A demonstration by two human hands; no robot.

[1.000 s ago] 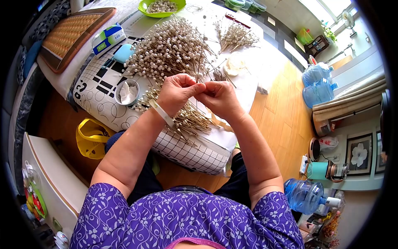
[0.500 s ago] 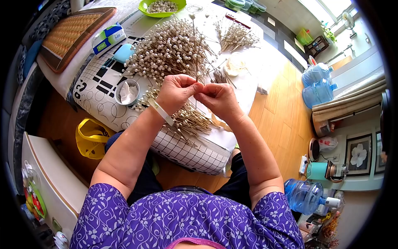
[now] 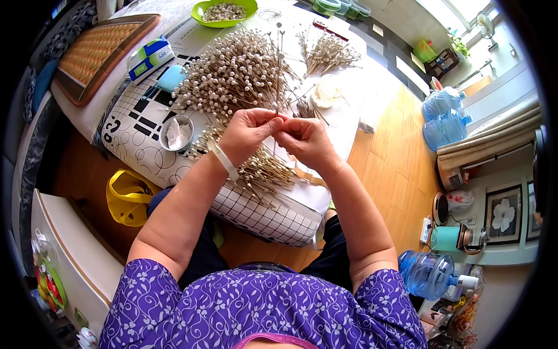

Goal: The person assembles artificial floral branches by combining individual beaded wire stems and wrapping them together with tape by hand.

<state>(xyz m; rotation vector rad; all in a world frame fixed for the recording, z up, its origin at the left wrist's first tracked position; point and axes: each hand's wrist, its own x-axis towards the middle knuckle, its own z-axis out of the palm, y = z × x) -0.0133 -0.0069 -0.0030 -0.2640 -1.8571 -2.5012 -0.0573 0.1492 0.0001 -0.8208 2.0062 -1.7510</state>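
Observation:
My left hand (image 3: pixel 249 135), wearing a pale band at the wrist, is closed in a pinch around thin brown stems (image 3: pixel 278 93) with round bead-like tips. They stand upright above the fingertips. My right hand (image 3: pixel 308 139) meets it, its thumb and fingers pinched at the same spot on the stems; the exact grip point is partly hidden. Behind the hands lies a big heap of white-beaded stems (image 3: pixel 232 72). A second bundle of stems (image 3: pixel 264 171) lies under my wrists. Right of the hands are short brown sticks (image 3: pixel 305 109) and a cream-coloured roll (image 3: pixel 327 92).
A cup with white scraps (image 3: pixel 176 132) stands left on the covered table (image 3: pixel 174 168). Farther back are a light blue object (image 3: pixel 171 78), a tissue pack (image 3: pixel 151 58), a green bowl (image 3: pixel 224 22) of beads and a smaller stem bunch (image 3: pixel 331 52). A yellow bag (image 3: pixel 127 200) hangs low left.
The bead-tipped stems between my hands have shifted slightly right, and more than one tip now shows above the fingers. Both hands stay pinched together at nearly the same place.

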